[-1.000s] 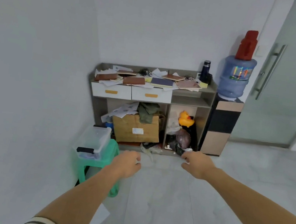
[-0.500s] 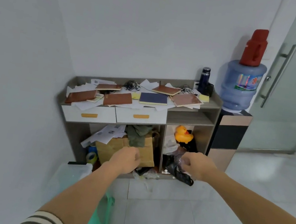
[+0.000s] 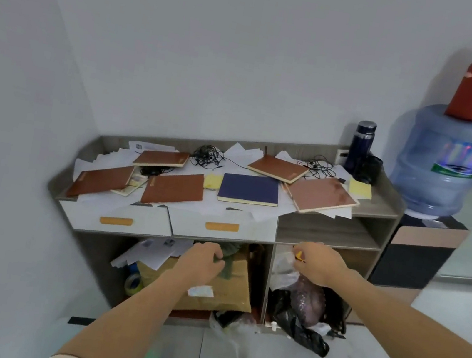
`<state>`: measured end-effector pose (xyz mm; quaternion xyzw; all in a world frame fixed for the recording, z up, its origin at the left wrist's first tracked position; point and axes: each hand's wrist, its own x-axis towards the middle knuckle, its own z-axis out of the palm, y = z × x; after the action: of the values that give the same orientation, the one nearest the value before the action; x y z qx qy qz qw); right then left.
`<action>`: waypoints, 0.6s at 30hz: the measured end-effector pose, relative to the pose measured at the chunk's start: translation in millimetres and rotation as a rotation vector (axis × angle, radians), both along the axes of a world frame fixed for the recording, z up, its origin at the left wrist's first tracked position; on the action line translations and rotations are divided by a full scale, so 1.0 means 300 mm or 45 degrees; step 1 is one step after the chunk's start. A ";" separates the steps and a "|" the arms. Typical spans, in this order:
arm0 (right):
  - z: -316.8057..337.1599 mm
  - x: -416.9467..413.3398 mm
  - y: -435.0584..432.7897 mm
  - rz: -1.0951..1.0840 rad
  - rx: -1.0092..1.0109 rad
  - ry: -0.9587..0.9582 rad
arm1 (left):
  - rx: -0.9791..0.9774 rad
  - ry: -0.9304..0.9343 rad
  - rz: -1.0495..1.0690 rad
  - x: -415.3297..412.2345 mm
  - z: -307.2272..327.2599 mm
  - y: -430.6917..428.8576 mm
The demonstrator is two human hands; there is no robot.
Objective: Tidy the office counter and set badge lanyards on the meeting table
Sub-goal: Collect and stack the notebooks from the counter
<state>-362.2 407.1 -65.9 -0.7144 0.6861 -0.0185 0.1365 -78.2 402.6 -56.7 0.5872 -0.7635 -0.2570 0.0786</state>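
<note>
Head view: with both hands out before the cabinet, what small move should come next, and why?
Likely raise the left hand to the brown notebook nearest it on the counter: notebooks lie scattered over loose papers there, while that hand is down below the drawers.

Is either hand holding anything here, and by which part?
Nothing visibly held. The left hand and right hand are loosely curled before the cabinet; the yellow toy by the right hand sits on a shelf behind it.

text: none legible | jug label (image 3: 460, 160): colour print, blurred | box sticker (image 3: 201, 291): blurred | papers (image 3: 153, 146): print too small
</note>
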 end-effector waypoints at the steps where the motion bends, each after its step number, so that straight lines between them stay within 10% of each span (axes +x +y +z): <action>1: 0.008 -0.007 -0.066 0.006 -0.008 0.004 | 0.015 0.038 0.051 -0.005 0.001 -0.048; 18: -0.118 0.148 -0.951 0.193 -0.242 0.121 | 0.732 0.953 1.142 0.022 -0.339 -0.814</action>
<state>-318.0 121.9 -101.2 -0.7740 0.6310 -0.0390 0.0365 -71.5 158.5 -158.5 0.7173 -0.2661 -0.5804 0.2789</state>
